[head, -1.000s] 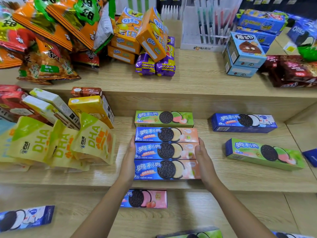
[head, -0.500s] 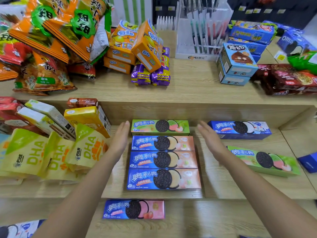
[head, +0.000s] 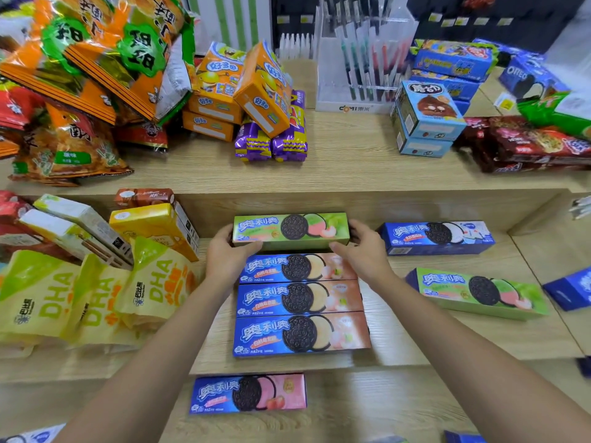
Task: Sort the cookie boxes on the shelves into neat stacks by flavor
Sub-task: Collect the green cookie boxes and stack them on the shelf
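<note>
- Left of the grip, DHA pouches (head: 96, 292) lean on the middle shelf (head: 447, 343).
- Left hand (head: 225, 257) clamps the left end of the green box (head: 290, 231), thumb on the front edge, fingers behind.
- That box sits at the shelf's back, between both hands; three peach boxes (head: 302, 303) lie in a row just nearer than the grip.
- Right hand (head: 363, 251) clamps the right end likewise.
- Right of the grip: a blue box (head: 436, 236), then a second green box (head: 476, 292).
</note>
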Motion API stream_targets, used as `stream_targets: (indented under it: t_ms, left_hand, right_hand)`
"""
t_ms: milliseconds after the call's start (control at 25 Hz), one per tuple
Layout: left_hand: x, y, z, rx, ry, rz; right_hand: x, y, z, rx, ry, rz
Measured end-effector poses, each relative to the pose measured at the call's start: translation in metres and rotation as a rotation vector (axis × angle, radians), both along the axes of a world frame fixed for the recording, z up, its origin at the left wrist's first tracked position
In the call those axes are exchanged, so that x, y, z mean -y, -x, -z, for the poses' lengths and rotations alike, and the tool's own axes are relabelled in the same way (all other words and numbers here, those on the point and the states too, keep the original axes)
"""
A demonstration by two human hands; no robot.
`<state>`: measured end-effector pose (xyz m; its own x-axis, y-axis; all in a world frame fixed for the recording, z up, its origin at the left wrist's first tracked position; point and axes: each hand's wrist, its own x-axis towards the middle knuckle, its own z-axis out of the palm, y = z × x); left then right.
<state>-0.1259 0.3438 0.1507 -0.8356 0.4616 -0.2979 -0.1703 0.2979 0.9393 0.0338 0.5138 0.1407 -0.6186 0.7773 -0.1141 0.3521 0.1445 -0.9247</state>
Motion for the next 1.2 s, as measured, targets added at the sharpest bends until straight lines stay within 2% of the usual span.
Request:
stream_targets:
  t_ms: [200, 360, 561, 721, 881, 1081, 1202]
  left_hand:
    - [-0.001, -0.023, -0.042, -0.229, -0.053, 0.029]
    - [-0.014, -0.085, -0.063, -0.336, -0.069, 0.149]
    - [-0.044, -0.198, -0.033, -0.353, -0.043, 0.299]
    - [-0.062, -0.280, 0.008, -0.353, 0.020, 0.304]
    - [-0.073, -0.307, 0.043, -0.310, 0.089, 0.299]
    - [-0.093, -0.299, 0.065, -0.361, 0.171, 0.285]
    - [-0.101, -0.290, 0.072, -0.329, 0.194, 0.317]
  right_hand:
    - [0.004, -0.036, -0.039, -0.092, -0.120, 0.104]
    - [0.004, -0.113, -0.058, -0.118, -0.193, 0.249]
    - [-0.013, -0.248, -0.038, -0.047, -0.225, 0.327]
    - [-0.033, -0.326, -0.002, 0.001, -0.158, 0.313]
    - [-0.057, -0.348, 0.027, 0.049, -0.144, 0.247]
    - [-0.073, -0.340, 0.054, 0.063, -0.133, 0.209]
    - [-0.078, -0.334, 0.063, 0.066, -0.131, 0.238]
